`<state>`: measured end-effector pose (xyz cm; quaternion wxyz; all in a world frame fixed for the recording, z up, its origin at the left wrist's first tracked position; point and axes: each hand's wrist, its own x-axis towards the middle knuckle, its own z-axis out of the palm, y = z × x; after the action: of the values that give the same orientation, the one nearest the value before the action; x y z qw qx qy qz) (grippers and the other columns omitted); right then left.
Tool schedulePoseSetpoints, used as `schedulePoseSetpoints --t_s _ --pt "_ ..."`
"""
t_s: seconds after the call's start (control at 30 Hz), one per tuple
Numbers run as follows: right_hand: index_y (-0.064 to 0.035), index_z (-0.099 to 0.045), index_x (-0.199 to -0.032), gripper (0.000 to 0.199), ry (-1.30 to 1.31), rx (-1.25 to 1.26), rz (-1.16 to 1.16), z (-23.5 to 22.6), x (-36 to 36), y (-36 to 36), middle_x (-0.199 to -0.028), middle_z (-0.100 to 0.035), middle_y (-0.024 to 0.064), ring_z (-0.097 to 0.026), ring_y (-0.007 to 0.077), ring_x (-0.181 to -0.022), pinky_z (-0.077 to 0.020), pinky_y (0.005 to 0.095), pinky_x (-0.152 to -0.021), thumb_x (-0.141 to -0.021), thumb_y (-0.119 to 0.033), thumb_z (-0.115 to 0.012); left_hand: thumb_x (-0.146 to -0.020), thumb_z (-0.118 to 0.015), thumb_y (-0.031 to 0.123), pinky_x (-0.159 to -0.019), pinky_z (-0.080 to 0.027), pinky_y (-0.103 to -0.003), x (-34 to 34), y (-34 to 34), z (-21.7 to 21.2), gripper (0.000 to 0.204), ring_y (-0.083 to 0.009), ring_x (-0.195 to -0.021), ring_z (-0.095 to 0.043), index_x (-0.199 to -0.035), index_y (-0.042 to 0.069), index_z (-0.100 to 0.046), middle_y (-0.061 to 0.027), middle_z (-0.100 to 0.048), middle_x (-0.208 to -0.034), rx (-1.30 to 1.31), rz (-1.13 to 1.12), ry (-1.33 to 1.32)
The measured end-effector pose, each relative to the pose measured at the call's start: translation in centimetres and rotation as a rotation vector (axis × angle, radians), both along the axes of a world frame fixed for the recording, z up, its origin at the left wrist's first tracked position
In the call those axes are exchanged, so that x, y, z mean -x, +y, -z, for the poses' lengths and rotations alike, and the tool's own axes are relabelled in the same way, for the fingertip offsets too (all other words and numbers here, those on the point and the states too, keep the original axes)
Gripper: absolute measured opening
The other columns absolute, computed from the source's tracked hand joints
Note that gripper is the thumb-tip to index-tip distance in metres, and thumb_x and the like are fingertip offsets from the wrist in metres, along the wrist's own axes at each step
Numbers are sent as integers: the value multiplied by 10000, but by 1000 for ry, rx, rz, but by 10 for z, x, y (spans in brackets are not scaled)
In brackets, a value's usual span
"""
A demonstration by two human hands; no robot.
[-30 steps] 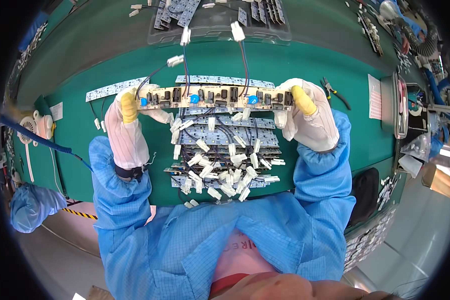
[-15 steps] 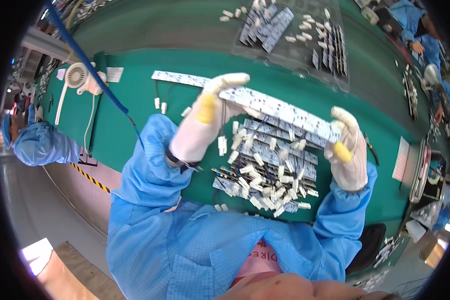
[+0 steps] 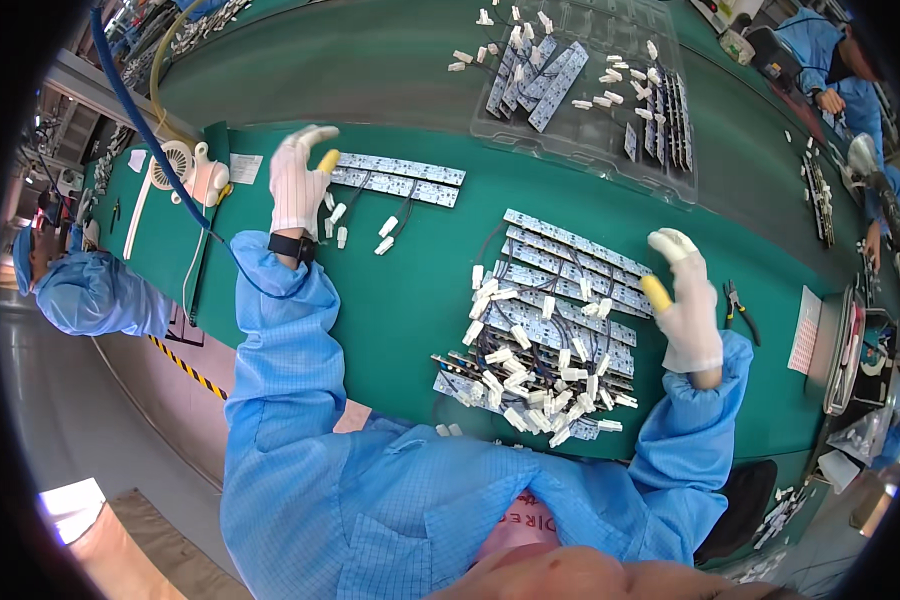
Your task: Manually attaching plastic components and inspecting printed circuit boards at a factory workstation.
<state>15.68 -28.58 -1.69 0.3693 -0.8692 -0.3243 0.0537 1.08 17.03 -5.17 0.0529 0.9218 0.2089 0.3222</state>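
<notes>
My left hand (image 3: 302,182), in a white glove with a yellow thumb cover, is open at the left end of two white circuit board strips (image 3: 400,180). They lie side by side on the green mat, with leads and white connectors hanging off their near side. The thumb is close against the strip ends; whether it touches them I cannot tell. To the right, my right hand (image 3: 685,300), gloved alike, is open, its thumb beside the right ends of a stack of board strips (image 3: 580,245). Tangled white connectors (image 3: 530,385) cover the stack's near part.
A clear plastic tray (image 3: 590,165) with more strips stands beyond the mat. Pliers (image 3: 740,312) lie right of my right hand. A white fan (image 3: 202,175) and a hanging blue hose (image 3: 135,80) are at left. Other people (image 3: 90,275) sit at both sides.
The strip held between both hands is released; two strips now lie together at the far left. My left hand has moved left and opened; my right hand has let go, staying near the stack.
</notes>
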Motion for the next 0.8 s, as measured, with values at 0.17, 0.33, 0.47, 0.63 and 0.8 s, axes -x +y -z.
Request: schedulePoseSetpoints --t_s 0.17,0.33,0.47,0.63,0.8 --pt "-76 -559 -1047 294 -238 191 -58 12 -4 8 -1188 -538 107 -466 317 -1198 -426 382 -929 -773 -10 -645 -789 -667 106 -993 -387 -391 -13 -98 -66 249 -281 -1176 -486 -1033 148 -643 -73 -591 -1179 383 270 -207" --pt "-25 -561 -997 226 482 -933 21 -17 10 4 -1039 -575 147 -565 213 -991 -542 264 -747 -785 29 -618 -885 -568 407 -1011 -361 -366 -18 -170 -71 463 -251 -1178 -490 -1145 24 -569 -141 -549 -1224 558 669 -137" --pt "-37 -557 -1021 290 405 -1022 76 -24 22 1 -1077 -557 137 -560 215 -996 -543 243 -722 -757 1 -670 -884 -438 595 -734 -491 -281 -14 -179 -56 759 -149 -979 -583 -1362 13 -340 -105 -616 -1130 1334 920 -60" --pt "-17 -546 -1030 202 391 -900 103 -23 18 8 -1036 -597 160 -605 196 -926 -549 190 -590 -840 -49 -605 -844 -619 405 -653 -453 -249 0 -187 -54 602 -80 -752 -593 -1291 41 -447 -98 -668 -940 1375 880 -10" --pt "16 -511 -1149 384 595 -829 106 -30 18 9 -1071 -598 158 -650 164 -791 -541 179 -582 -844 -173 -649 -746 -738 176 -620 -460 -251 -1 -178 -39 413 -111 -681 -606 -1124 77 -605 -41 -659 -792 931 682 17"
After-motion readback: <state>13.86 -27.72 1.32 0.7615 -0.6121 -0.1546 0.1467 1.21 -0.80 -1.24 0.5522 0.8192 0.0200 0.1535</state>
